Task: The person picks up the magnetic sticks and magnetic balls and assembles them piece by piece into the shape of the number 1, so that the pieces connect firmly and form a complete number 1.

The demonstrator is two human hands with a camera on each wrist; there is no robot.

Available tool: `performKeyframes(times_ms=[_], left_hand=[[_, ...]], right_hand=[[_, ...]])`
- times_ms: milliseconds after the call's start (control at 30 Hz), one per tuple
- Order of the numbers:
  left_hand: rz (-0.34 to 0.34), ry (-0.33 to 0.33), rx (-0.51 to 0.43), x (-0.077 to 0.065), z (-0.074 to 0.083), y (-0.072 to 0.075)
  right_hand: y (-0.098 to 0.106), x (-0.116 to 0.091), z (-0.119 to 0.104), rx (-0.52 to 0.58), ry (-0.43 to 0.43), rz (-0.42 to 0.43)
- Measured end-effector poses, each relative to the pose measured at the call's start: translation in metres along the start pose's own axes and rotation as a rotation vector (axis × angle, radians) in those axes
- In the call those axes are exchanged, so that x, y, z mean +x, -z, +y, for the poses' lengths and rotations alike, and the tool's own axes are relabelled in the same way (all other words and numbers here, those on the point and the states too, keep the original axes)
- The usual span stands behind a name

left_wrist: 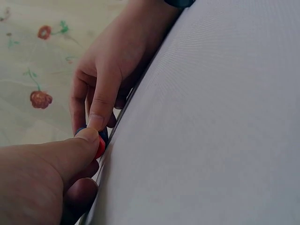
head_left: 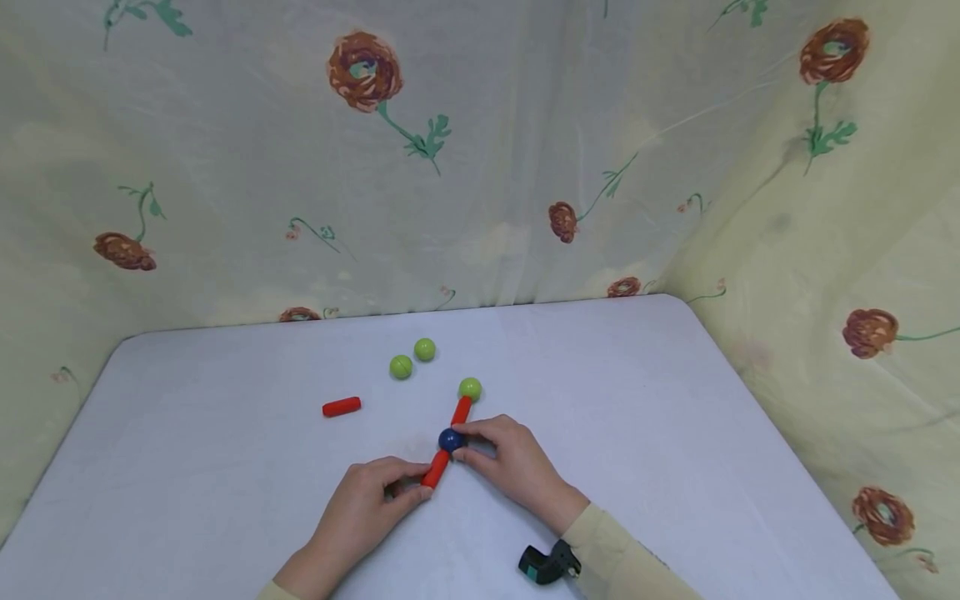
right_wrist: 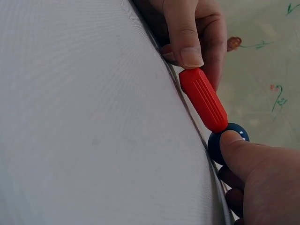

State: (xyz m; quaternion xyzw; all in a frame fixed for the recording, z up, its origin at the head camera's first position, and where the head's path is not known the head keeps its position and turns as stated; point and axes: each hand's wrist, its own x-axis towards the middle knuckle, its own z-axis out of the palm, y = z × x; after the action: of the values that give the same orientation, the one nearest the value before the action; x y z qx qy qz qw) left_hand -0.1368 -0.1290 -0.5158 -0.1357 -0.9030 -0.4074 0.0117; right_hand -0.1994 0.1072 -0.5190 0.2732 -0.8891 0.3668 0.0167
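Observation:
My right hand (head_left: 516, 462) pinches a dark blue ball (head_left: 450, 440) between thumb and fingers. With thumb and fingertips, my left hand (head_left: 375, 500) holds the near end of a red ridged rod (right_wrist: 202, 99), whose far end meets the blue ball. On the ball's other side a second red rod (head_left: 462, 410) leads away to a green ball (head_left: 470, 388), so these parts form one nearly straight line. In the left wrist view, the thumbs hide most of the red rod and blue ball.
Two loose green balls, one nearer (head_left: 401, 367) and one farther (head_left: 424, 349), lie toward the back of the white table (head_left: 637, 400). A separate red rod (head_left: 341, 407) lies to the left. Flowered cloth (head_left: 480, 167) hangs behind the table. A black device (head_left: 550, 563) is by the right wrist.

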Motion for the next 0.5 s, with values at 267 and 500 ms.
performKeyframes(times_ms=[267,500], left_hand=[[-0.005,0.008,-0.016,0.0001,0.0007,0.0009],[-0.008,0.018,-0.017,0.0007,0.0015,0.0009]], right_hand=[[0.0002,0.0005,0.0002,-0.004,-0.009,-0.004],[0.0015,0.0015,-0.0002,0.003,0.011,-0.009]])
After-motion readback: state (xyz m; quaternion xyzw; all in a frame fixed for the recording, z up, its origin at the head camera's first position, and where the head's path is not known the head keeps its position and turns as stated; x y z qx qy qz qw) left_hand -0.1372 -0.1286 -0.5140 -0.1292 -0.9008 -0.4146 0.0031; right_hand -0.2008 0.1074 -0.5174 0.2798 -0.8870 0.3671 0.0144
